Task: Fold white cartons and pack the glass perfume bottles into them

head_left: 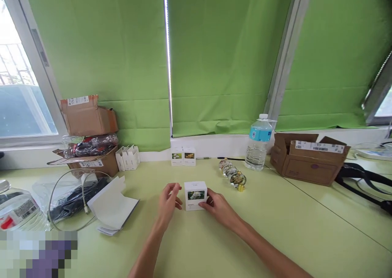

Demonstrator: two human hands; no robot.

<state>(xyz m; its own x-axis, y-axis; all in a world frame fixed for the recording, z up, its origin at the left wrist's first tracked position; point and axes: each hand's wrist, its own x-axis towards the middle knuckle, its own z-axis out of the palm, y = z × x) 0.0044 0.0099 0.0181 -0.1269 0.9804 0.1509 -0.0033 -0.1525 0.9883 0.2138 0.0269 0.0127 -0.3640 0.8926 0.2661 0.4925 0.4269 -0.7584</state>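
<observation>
A small white box (196, 204) with a picture of white flowers on its front stands upright on the table before me. My right hand (219, 207) grips its right side, thumb across the front and the other fingers along the side. Just off the box's left side is my left hand (168, 201), open, its fingers loosely bent and holding nothing. Behind, against the wall, two similar boxes stand side by side: one with white flowers (177, 156), one with yellow flowers (189, 156). To the right lies a row of small glass jars (232, 172) with gold lids.
Folded white cartons (128, 158) stand beside stacked cardboard boxes (88, 118) at the left. White paper (114, 206), a cable (50, 200) and a plastic bottle (18, 208) lie nearer. At the right are a water bottle (257, 147), an open cardboard box (306, 163) and black straps (358, 184).
</observation>
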